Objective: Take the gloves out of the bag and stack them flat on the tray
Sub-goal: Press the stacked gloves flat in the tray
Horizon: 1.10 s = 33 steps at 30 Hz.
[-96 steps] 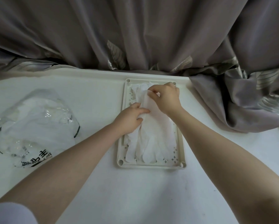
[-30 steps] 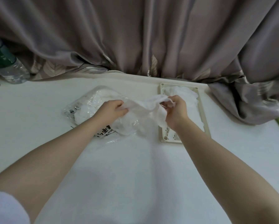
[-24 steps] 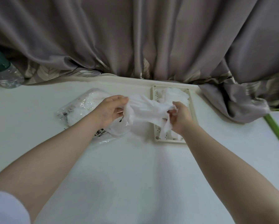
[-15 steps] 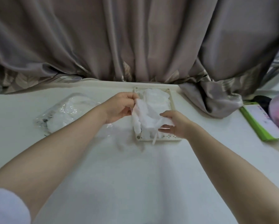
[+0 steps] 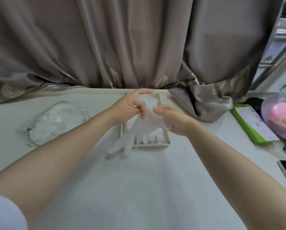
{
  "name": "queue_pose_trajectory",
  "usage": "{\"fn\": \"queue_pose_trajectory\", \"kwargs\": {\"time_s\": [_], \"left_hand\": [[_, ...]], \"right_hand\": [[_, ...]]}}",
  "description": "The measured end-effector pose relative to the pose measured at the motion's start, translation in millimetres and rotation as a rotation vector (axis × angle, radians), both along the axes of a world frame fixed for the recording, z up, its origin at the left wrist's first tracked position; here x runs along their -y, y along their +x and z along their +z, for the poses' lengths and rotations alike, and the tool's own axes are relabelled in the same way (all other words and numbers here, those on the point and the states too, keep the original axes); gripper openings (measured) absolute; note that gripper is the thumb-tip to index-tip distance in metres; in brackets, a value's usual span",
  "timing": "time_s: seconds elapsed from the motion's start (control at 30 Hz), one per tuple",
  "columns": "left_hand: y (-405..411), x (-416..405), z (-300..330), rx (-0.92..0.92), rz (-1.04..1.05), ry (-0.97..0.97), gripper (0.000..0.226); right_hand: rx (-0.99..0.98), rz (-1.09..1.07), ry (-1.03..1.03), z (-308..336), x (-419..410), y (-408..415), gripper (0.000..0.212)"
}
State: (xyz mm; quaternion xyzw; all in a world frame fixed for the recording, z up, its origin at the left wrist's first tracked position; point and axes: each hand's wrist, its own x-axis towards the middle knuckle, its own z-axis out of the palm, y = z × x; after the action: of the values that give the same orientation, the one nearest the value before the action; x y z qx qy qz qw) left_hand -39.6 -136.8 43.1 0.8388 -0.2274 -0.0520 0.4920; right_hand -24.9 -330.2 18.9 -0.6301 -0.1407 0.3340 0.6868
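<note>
Head view: both hands, left [image 5: 132,105] and right [image 5: 173,119], pinch a thin translucent white glove [image 5: 144,123] with curled fingers above the cream perforated tray [image 5: 165,141].

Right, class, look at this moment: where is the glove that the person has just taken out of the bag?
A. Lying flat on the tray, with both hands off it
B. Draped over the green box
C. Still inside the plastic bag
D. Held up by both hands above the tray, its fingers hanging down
D: the left hand and the right hand both grip the glove over the tray, and its fingers dangle past the tray's near-left edge.
</note>
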Motion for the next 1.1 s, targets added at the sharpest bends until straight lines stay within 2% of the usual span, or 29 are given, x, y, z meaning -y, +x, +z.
{"fn": "queue_pose_trajectory", "kwargs": {"time_s": [0.1, 0.17, 0.23, 0.27, 0.33, 0.37, 0.4, 0.5, 0.63, 0.7, 0.77, 0.83, 1.0, 1.1], "left_hand": [[-3.5, 1.9, -1.3, -0.127, 0.080, -0.204, 0.062], [-2.8, 1.7, -6.8, -0.221, 0.161, -0.334, 0.048], [1.9, 1.8, -14.4, -0.447, 0.235, -0.506, 0.025], [2.8, 0.5, -17.2, -0.566, 0.246, -0.554, 0.032], [3.3, -0.1, -23.4, -0.715, 0.205, -0.501, 0.054], [3.8, 1.2, -27.3, -0.729, 0.168, -0.447, 0.058], [3.9, 4.2, -30.0, -0.721, 0.133, -0.412, 0.053], [6.2, 13.5, -35.6, -0.680, 0.096, -0.350, 0.016], [23.9, 18.2, -49.3, -0.700, 0.217, -0.312, 0.011], [31.9, 15.8, -60.9, -0.610, 0.260, -0.100, 0.008], [48.1, 12.3, -74.1, -0.510, 0.268, 0.147, 0.009], [62.2, 9.6, -84.4, -0.499, 0.292, 0.217, 0.004], [94.8, 7.4, -96.3, -0.398, 0.372, 0.147, 0.027], [108.3, 4.6, -100.8, -0.496, 0.277, -0.209, 0.033]], "right_hand": [[0.020, 0.020, 0.031, -1.1, 2.6, -0.5, 0.026], [0.006, -0.017, 0.068, -2.6, 1.7, 1.7, 0.023], [-0.022, -0.097, 0.081, -7.3, -0.6, 7.7, 0.021], [-0.023, -0.149, 0.082, -9.2, -1.7, 9.9, 0.019], [-0.038, -0.239, 0.095, -13.4, -2.6, 16.3, 0.017], [-0.045, -0.275, 0.105, -13.5, -3.2, 18.6, 0.017], [-0.053, -0.308, 0.108, -13.8, -3.2, 21.6, 0.016], [-0.107, -0.395, 0.074, -12.1, -3.3, 29.0, 0.012], [-0.163, -0.553, -0.091, -25.0, -2.8, 51.8, 0.008], [-0.051, -0.663, -0.282, -39.2, -3.7, 64.6, 0.016], [0.049, -0.695, -0.397, -48.3, -7.5, 83.5, 0.015], [0.105, -0.638, -0.424, -54.6, -13.2, 99.5, 0.021], [0.180, -0.470, -0.388, -65.3, -28.5, 136.2, 0.030], [0.094, -0.414, -0.274, -72.5, -31.6, 154.8, 0.032]]}}
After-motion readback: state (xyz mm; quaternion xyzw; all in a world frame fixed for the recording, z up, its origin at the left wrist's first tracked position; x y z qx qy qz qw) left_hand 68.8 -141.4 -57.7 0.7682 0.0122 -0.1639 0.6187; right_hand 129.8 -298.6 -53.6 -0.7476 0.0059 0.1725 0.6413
